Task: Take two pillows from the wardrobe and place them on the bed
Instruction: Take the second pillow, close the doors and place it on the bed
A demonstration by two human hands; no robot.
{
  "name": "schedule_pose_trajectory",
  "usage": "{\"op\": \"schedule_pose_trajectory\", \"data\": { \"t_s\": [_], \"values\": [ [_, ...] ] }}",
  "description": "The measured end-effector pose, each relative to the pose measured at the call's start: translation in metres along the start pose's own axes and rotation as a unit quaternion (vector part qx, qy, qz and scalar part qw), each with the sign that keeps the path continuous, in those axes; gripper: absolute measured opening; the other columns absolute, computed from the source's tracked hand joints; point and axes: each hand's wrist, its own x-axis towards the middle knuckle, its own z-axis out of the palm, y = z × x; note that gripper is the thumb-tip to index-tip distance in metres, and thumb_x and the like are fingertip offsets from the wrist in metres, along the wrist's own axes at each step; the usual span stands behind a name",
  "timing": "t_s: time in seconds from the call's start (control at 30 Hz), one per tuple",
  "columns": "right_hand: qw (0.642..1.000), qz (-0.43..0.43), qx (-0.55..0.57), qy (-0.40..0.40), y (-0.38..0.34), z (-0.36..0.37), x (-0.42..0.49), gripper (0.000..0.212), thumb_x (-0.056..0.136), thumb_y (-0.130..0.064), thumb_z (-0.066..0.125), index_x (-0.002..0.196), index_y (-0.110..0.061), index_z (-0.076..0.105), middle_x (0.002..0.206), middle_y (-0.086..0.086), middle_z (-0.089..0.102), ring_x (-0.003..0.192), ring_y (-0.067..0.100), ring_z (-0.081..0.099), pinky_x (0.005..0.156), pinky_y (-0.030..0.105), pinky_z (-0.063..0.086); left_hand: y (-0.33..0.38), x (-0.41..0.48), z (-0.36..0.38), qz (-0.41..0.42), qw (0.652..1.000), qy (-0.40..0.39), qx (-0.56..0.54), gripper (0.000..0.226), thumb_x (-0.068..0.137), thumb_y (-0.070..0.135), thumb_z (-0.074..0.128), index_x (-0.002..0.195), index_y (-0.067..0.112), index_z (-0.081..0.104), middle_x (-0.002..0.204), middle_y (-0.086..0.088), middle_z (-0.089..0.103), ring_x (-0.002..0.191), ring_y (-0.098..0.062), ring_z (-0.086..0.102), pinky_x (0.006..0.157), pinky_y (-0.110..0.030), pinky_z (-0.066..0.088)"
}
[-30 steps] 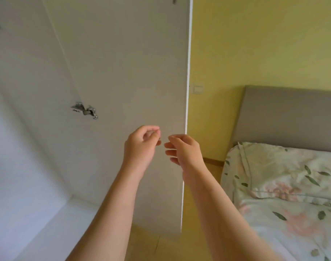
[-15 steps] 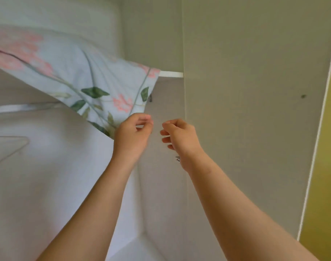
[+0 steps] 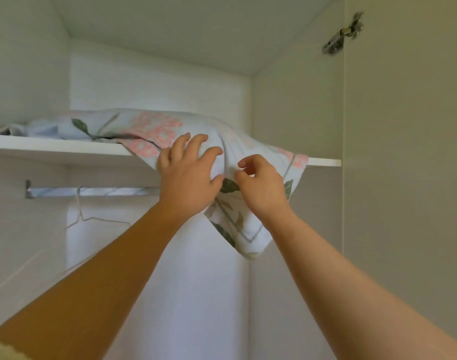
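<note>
A pale blue pillow with pink flowers and green leaves lies on the wardrobe's top shelf. Its right corner hangs down over the shelf edge. My left hand is raised to the pillow's front bulge, with spread fingers on top and the thumb underneath, gripping it. My right hand is just to the right, against the hanging fabric. Its fingers are curled with a small gap between thumb and forefinger, and nothing is held in them. I see only one pillow here; the bed is out of view.
Under the shelf runs a metal clothes rail with a thin white hanger on it. The open wardrobe door stands on the right, with its hinge near the top. White wardrobe walls enclose the left and back.
My view has swung from the bed and door up into the wardrobe. Both hands have risen to the shelf, and my left hand has opened out and taken hold of the pillow.
</note>
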Motion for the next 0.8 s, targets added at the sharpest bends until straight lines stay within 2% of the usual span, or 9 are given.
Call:
{"op": "schedule_pose_trajectory", "data": {
  "t_s": [0.07, 0.13, 0.27, 0.3, 0.37, 0.43, 0.57, 0.7, 0.8],
  "values": [
    [0.999, -0.032, -0.036, -0.006, 0.001, 0.012, 0.007, 0.029, 0.086, -0.015, 0.047, 0.114, -0.018, 0.053, 0.112, 0.000, 0.051, 0.095, 0.015, 0.049, 0.077, 0.027, 0.038, -0.012, 0.012, 0.010, 0.024, 0.992, -0.053, 0.108, 0.062, 0.080, 0.045, 0.054, 0.135, 0.034, 0.030, 0.155, -0.001, 0.012, 0.142, -0.030, 0.001, 0.110, -0.057, 0.006],
    [0.998, -0.035, -0.054, 0.010, 0.004, 0.018, 0.015, 0.033, 0.085, -0.014, 0.046, 0.117, -0.018, 0.052, 0.120, 0.004, 0.049, 0.105, 0.020, 0.048, 0.082, 0.029, 0.038, -0.022, 0.024, 0.019, 0.025, 0.983, -0.091, 0.155, 0.076, 0.079, 0.053, 0.052, 0.140, 0.038, 0.011, 0.156, 0.002, -0.002, 0.142, -0.032, -0.010, 0.109, -0.061, -0.001],
    [0.997, -0.012, -0.070, 0.022, 0.011, 0.023, 0.029, 0.034, 0.085, -0.013, 0.047, 0.118, -0.017, 0.050, 0.124, 0.007, 0.047, 0.113, 0.024, 0.046, 0.089, 0.033, 0.040, -0.022, 0.043, 0.033, 0.010, 0.984, -0.136, 0.115, 0.081, 0.082, 0.050, 0.052, 0.141, 0.042, -0.003, 0.157, 0.005, -0.005, 0.143, -0.031, -0.006, 0.109, -0.061, 0.003],
    [0.997, -0.011, -0.070, 0.019, 0.012, 0.025, 0.031, 0.034, 0.085, -0.013, 0.047, 0.118, -0.017, 0.050, 0.124, 0.008, 0.048, 0.112, 0.025, 0.047, 0.090, 0.035, 0.042, -0.021, 0.048, 0.034, 0.008, 0.984, -0.135, 0.112, 0.079, 0.084, 0.043, 0.053, 0.141, 0.041, -0.002, 0.157, 0.005, 0.000, 0.142, -0.030, 0.003, 0.108, -0.060, 0.009],
    [0.998, -0.018, -0.065, 0.011, 0.013, 0.027, 0.035, 0.032, 0.085, -0.013, 0.046, 0.116, -0.016, 0.051, 0.122, 0.009, 0.050, 0.107, 0.025, 0.050, 0.088, 0.037, 0.043, -0.020, 0.056, 0.032, 0.015, 0.986, -0.104, 0.127, 0.071, 0.085, 0.021, 0.053, 0.141, 0.036, 0.012, 0.149, 0.000, 0.027, 0.131, -0.030, 0.032, 0.099, -0.051, 0.027],
    [0.998, -0.032, -0.056, 0.011, 0.013, 0.027, 0.039, 0.029, 0.086, -0.013, 0.046, 0.114, -0.016, 0.052, 0.120, 0.010, 0.051, 0.099, 0.020, 0.049, 0.081, 0.031, 0.040, -0.024, 0.060, 0.027, 0.053, 0.984, -0.069, 0.155, 0.059, 0.083, 0.008, 0.050, 0.135, 0.030, 0.034, 0.125, -0.006, 0.052, 0.110, -0.031, 0.050, 0.085, -0.041, 0.033],
    [0.998, -0.045, -0.048, 0.023, 0.012, 0.024, 0.043, 0.027, 0.086, -0.013, 0.047, 0.112, -0.016, 0.054, 0.118, 0.009, 0.053, 0.091, 0.016, 0.046, 0.077, 0.025, 0.032, -0.035, 0.063, 0.006, 0.089, 0.990, -0.054, 0.093, 0.028, 0.084, 0.012, 0.055, 0.108, 0.024, 0.064, 0.103, -0.008, 0.059, 0.094, -0.031, 0.057, 0.069, -0.033, 0.033],
    [0.994, -0.074, -0.071, 0.032, 0.001, 0.027, 0.046, 0.029, 0.086, -0.014, 0.048, 0.113, -0.016, 0.054, 0.120, 0.011, 0.052, 0.104, 0.025, 0.050, 0.082, 0.030, 0.037, -0.043, 0.060, -0.013, 0.108, 0.991, -0.054, 0.052, 0.019, 0.087, 0.016, 0.054, 0.101, 0.019, 0.067, 0.099, -0.009, 0.061, 0.092, -0.029, 0.057, 0.065, -0.030, 0.029],
    [0.980, -0.109, -0.163, 0.027, -0.006, 0.029, 0.049, 0.038, 0.085, -0.013, 0.047, 0.121, -0.023, 0.050, 0.128, 0.010, 0.046, 0.112, 0.032, 0.041, 0.092, 0.038, 0.034, -0.049, 0.047, -0.029, 0.087, 0.994, -0.061, 0.002, 0.019, 0.085, 0.017, 0.058, 0.099, 0.019, 0.069, 0.092, -0.006, 0.060, 0.088, -0.025, 0.056, 0.066, -0.027, 0.029]
  ]
}}
